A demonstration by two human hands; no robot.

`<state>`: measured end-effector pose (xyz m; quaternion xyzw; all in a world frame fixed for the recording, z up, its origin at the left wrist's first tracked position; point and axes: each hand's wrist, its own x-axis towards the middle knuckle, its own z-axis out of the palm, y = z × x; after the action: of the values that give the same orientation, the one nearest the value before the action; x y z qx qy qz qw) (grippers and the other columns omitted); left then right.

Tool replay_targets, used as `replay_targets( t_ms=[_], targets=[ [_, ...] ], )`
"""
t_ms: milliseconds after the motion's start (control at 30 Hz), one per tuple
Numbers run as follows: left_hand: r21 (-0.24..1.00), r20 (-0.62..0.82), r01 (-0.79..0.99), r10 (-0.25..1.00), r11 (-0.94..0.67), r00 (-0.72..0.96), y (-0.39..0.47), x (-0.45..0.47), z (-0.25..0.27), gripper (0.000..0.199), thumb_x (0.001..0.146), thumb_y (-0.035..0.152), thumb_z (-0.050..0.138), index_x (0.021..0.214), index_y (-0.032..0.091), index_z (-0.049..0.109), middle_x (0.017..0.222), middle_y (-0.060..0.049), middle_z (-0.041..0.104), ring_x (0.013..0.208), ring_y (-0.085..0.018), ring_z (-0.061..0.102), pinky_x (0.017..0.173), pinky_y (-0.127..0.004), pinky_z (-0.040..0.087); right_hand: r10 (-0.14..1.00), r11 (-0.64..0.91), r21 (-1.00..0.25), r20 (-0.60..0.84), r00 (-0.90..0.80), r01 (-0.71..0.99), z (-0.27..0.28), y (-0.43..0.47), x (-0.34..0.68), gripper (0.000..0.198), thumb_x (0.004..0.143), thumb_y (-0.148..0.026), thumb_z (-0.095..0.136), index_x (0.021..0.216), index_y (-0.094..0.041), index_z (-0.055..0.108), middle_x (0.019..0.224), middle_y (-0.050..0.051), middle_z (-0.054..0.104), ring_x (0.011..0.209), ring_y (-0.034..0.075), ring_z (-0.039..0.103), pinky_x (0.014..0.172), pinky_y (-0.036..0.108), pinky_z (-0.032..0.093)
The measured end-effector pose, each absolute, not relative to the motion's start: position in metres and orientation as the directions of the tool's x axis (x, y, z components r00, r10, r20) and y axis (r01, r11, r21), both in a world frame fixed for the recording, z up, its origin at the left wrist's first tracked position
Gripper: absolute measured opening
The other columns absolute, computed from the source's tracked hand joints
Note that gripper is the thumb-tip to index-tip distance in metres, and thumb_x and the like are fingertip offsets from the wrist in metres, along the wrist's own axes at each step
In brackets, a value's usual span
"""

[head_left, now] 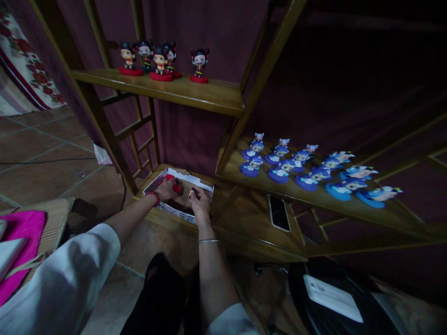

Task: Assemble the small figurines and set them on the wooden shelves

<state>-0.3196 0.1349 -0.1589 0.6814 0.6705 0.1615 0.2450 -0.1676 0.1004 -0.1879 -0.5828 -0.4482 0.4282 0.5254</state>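
A shallow white cardboard box [206,184] lies on the lowest shelf, its top open. Inside it, my left hand [165,189], with a red bead bracelet, has its fingers closed around a red figurine base [176,188]. Another red piece [169,177] shows just behind those fingers. My right hand [200,203] is above the right half of the box and pinches a small dark-haired figurine [191,192]. The fingers partly cover that figurine.
Several dark-haired figurines [199,64] on red bases stand on the upper wooden shelf [181,93]. Rows of blue and purple figurines [282,168] fill the right shelf. Below them lies a phone [279,213]. A black stool [300,298] bears a white object [333,297].
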Motion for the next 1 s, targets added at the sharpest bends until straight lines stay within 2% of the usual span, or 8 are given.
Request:
replay_targets(
  t_ms=[133, 233, 300, 400, 500, 700, 833, 1000],
  targets=[
    [0.625, -0.016, 0.778, 0.996, -0.060, 0.089, 0.114, -0.312, -0.147, 0.041, 0.063, 0.020, 0.063, 0.102, 0.016, 0.054, 0.100, -0.008, 0.060, 0.091, -0.019, 0.056, 0.080, -0.028, 0.042, 0.969, -0.030, -0.999, -0.038, 0.245, -0.036, -0.176, 0.091, -0.169, 0.038, 0.070, -0.035, 0.054, 0.104, -0.020, 0.058, 0.087, 0.002, 0.066, 0.072, 0.014, 0.061, 0.065, 0.026, 0.051],
    [0.910, 0.034, 0.414, 0.999, -0.037, 0.013, 0.088, -0.306, -0.137, 0.046, 0.062, 0.018, 0.066, 0.106, 0.015, 0.054, 0.093, -0.005, 0.061, 0.079, -0.015, 0.057, 0.070, -0.025, 0.045, 0.976, 0.003, -0.990, -0.028, 0.218, -0.139, -0.168, 0.078, -0.168, 0.042, 0.067, -0.036, 0.056, 0.106, -0.021, 0.057, 0.095, 0.003, 0.064, 0.075, 0.014, 0.061, 0.066, 0.026, 0.052],
    [0.995, -0.022, 0.092, 0.998, 0.027, -0.061, 0.068, -0.302, -0.127, 0.051, 0.061, 0.020, 0.069, 0.110, 0.018, 0.054, 0.088, -0.003, 0.061, 0.072, -0.013, 0.057, 0.060, -0.022, 0.044, 0.972, 0.006, -0.980, -0.041, 0.233, -0.198, -0.161, 0.067, -0.166, 0.042, 0.064, -0.036, 0.060, 0.103, -0.021, 0.058, 0.096, 0.003, 0.063, 0.077, 0.014, 0.061, 0.068, 0.026, 0.052],
    [0.915, -0.154, -0.380, 0.988, 0.133, -0.024, 0.039, -0.299, -0.111, 0.042, 0.067, 0.020, 0.066, 0.108, 0.019, 0.056, 0.088, -0.004, 0.062, 0.066, -0.009, 0.058, 0.054, -0.018, 0.042, 0.962, 0.029, -0.948, -0.060, 0.267, -0.316, -0.141, 0.050, -0.166, 0.042, 0.060, -0.035, 0.064, 0.099, -0.020, 0.057, 0.093, 0.002, 0.062, 0.077, 0.013, 0.061, 0.070, 0.026, 0.051],
    [0.741, -0.181, -0.646, 0.981, 0.183, 0.069, 0.014, -0.296, -0.094, 0.032, 0.072, 0.013, 0.061, 0.104, 0.016, 0.057, 0.091, -0.007, 0.064, 0.072, -0.010, 0.061, 0.062, -0.019, 0.046, 0.967, 0.079, -0.927, -0.018, 0.255, -0.367, -0.114, 0.031, -0.168, 0.042, 0.059, -0.034, 0.067, 0.097, -0.019, 0.056, 0.088, 0.002, 0.062, 0.077, 0.013, 0.060, 0.070, 0.026, 0.051],
    [0.591, -0.099, -0.791, 0.988, 0.154, 0.118, -0.027, -0.292, -0.070, 0.043, 0.073, 0.003, 0.055, 0.114, 0.017, 0.052, 0.095, -0.007, 0.064, 0.087, -0.013, 0.063, 0.078, -0.024, 0.049, 0.974, 0.107, -0.955, 0.044, 0.224, -0.277, -0.069, -0.005, -0.166, 0.044, 0.060, -0.035, 0.068, 0.099, -0.019, 0.055, 0.085, 0.002, 0.063, 0.073, 0.012, 0.061, 0.066, 0.025, 0.051],
    [0.552, -0.084, -0.824, 0.991, 0.130, 0.100, -0.050, -0.289, -0.060, 0.043, 0.073, 0.000, 0.053, 0.113, 0.016, 0.052, 0.094, -0.006, 0.063, 0.085, -0.012, 0.063, 0.082, -0.024, 0.049, 0.978, 0.135, -0.968, 0.096, 0.185, -0.212, -0.049, -0.026, -0.164, 0.045, 0.061, -0.035, 0.067, 0.101, -0.019, 0.054, 0.084, 0.002, 0.063, 0.067, 0.011, 0.061, 0.059, 0.022, 0.049],
    [0.555, -0.038, -0.826, 0.994, 0.103, 0.099, -0.070, -0.284, -0.049, 0.036, 0.072, 0.000, 0.055, 0.105, 0.015, 0.055, 0.091, -0.006, 0.063, 0.081, -0.010, 0.062, 0.081, -0.023, 0.049, 0.980, 0.180, -0.964, 0.159, 0.117, -0.197, -0.028, -0.049, -0.164, 0.048, 0.059, -0.035, 0.068, 0.103, -0.020, 0.055, 0.087, 0.003, 0.064, 0.062, 0.011, 0.060, 0.060, 0.025, 0.050]
  ],
)
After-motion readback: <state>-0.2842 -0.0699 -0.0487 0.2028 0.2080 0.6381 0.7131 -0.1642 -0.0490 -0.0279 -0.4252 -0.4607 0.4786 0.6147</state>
